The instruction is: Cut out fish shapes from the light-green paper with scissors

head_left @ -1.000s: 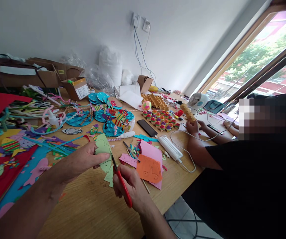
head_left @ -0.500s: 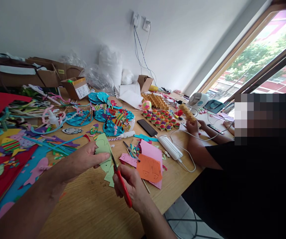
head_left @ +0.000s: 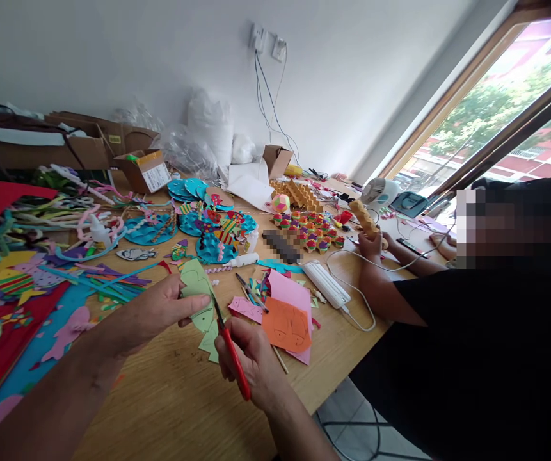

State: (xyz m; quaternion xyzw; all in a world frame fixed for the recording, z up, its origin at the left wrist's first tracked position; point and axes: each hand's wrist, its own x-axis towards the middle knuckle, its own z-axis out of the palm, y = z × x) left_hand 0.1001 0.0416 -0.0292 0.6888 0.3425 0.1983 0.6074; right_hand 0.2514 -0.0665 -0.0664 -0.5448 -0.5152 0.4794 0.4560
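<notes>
Small cardboard box [head_left: 134, 174] at the back of the table [head_left: 160, 410]: open, white label on its side, something green showing at the top, remainder of contents not visible. Second cardboard box [head_left: 276, 160], near the wall: flaps raised, interior not seen. White plastic bag [head_left: 210, 125]: bulky, contents not identifiable. Blue tray [head_left: 212, 251] bears striped and spotted paper cut-outs [head_left: 228, 231]. A dark oblong item [head_left: 282, 246] beside the painted egg tray [head_left: 311, 234] is obscured by blocks and cannot be identified. The co-worker [head_left: 486, 365] is cut off by the right edge, the head likewise masked. The left hand [head_left: 174, 302] pinches the green paper [head_left: 197, 285], thumb on the near face; the other fingers are mostly hidden behind the sheet. The paper is held above the table's near part, its long axis running away from the wearer, far end leaning left. Whether the lower green piece [head_left: 208, 346] is joined to it cannot be told. The right hand [head_left: 251, 358] is curled round the handles of the red scissors [head_left: 235, 363]; placement of fingers in the loops is unclear. The scissors lie at the paper's right edge, blades pointing forward and slightly left, handles toward the wearer.
</notes>
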